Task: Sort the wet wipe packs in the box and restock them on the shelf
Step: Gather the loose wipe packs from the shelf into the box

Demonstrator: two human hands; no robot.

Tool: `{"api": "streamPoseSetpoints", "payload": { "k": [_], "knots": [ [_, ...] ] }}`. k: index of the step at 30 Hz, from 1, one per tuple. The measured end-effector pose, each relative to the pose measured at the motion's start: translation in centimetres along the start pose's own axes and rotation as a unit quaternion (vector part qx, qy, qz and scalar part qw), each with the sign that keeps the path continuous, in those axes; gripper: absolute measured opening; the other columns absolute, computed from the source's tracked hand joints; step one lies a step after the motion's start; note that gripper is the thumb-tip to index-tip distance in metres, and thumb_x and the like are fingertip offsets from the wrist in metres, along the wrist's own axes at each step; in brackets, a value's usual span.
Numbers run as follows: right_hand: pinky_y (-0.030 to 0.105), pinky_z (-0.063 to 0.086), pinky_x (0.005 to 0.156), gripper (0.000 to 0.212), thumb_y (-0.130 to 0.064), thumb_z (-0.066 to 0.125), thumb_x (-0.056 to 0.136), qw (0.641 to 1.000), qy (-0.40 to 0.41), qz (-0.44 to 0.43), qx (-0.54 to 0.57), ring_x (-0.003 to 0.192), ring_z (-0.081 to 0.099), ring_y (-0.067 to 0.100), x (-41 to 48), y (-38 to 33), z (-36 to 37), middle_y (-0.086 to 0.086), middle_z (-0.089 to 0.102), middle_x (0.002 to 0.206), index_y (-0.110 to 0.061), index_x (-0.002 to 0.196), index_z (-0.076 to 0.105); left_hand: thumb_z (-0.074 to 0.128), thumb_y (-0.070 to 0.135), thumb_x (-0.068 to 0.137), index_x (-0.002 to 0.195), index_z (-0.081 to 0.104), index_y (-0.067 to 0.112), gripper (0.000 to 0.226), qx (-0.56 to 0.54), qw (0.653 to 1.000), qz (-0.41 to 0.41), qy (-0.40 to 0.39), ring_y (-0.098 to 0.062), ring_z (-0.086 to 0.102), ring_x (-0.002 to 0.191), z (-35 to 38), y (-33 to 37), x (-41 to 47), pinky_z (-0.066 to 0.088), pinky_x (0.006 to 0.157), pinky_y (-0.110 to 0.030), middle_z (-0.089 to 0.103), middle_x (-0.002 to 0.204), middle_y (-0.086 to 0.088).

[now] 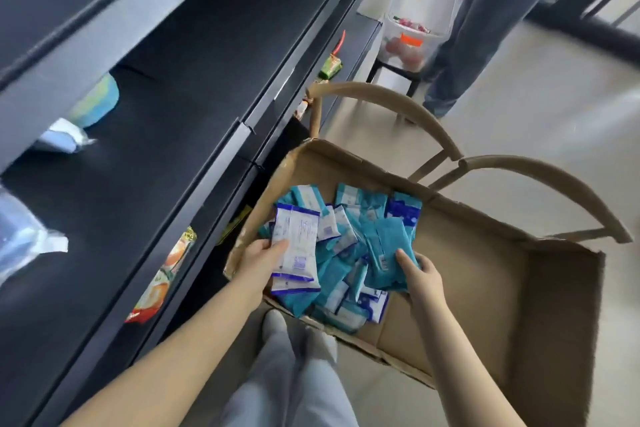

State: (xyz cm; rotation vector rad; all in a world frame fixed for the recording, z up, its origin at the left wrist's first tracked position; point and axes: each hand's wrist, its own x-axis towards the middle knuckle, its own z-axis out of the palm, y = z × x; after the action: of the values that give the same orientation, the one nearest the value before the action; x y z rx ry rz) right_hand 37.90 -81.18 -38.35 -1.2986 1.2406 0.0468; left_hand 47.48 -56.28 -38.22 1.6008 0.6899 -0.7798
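Two hands at the box: left hand grips white pack, right hand grips teal pack.

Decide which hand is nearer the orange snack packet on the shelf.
Left. The left hand, holding a white pack, is by the box wall beside the orange snack packet; the right hand is farther off, gripping teal packs.

A clear plastic bin with orange labels sits on a black stool at one o'clock beside a bystander's denim-clad legs, with an orange snack packet at eight o'clock and a green packet at twelve.
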Motion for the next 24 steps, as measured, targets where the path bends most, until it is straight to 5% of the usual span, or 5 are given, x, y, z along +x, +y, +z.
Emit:
{"api": "streamPoseSetpoints", "payload": {
  "k": [3,6,9,18,24],
  "knots": [
    [0.023,0.054,0.048,0.020,-0.027,0.073,0.088,1.000,0.015,-0.004,-0.003,0.069,0.072,0.013,4.7,0.8,1.3,0.001,0.071,0.094,-0.021,0.105,0.064,0.062,0.028,0.096,0.111,0.061,0.012,0.022,0.043,0.999,0.025,-0.008,-0.013,0.069,0.080,3.5,0.7,5.1,0.051,0.057,-0.023,0.072,0.103,-0.006],
    [0.017,0.051,0.047,0.026,-0.029,0.073,0.088,0.999,0.043,-0.015,-0.022,0.063,0.069,0.004,10.1,1.4,2.3,-0.001,0.070,0.093,-0.017,0.110,0.065,0.063,0.024,0.095,0.116,0.059,0.006,0.028,0.068,0.997,0.042,-0.019,-0.018,0.068,0.086,7.6,1.2,10.1,0.053,0.065,-0.026,0.069,0.109,-0.010],
    [0.019,0.051,0.056,0.027,-0.036,0.073,0.086,0.996,0.078,-0.019,-0.025,0.075,0.068,0.007,15.2,1.6,3.3,-0.003,0.069,0.097,-0.021,0.107,0.064,0.065,0.028,0.092,0.113,0.060,0.011,0.027,0.085,0.995,0.052,-0.004,-0.021,0.066,0.093,11.5,1.7,14.6,0.055,0.083,-0.035,0.068,0.110,-0.008],
    [0.029,0.050,0.070,0.029,-0.044,0.067,0.088,0.979,0.138,-0.051,-0.144,0.088,0.064,0.017,22.0,2.7,4.6,-0.003,0.067,0.098,-0.020,0.104,0.063,0.070,0.029,0.089,0.115,0.064,0.015,0.030,0.226,0.970,0.089,-0.008,-0.024,0.064,0.102,18.6,1.0,20.7,0.053,0.089,-0.038,0.068,0.116,-0.002],
    [0.039,0.045,0.100,0.060,-0.051,0.067,0.087,0.944,0.130,-0.122,-0.278,0.121,0.047,0.021,19.9,2.0,3.8,0.004,0.049,0.132,-0.017,0.135,0.055,0.072,0.018,0.087,0.130,0.058,0.012,0.045,0.277,0.952,0.122,-0.051,-0.020,0.060,0.111,17.0,0.8,19.2,0.042,0.086,-0.024,0.065,0.122,-0.001]
  ]
}}
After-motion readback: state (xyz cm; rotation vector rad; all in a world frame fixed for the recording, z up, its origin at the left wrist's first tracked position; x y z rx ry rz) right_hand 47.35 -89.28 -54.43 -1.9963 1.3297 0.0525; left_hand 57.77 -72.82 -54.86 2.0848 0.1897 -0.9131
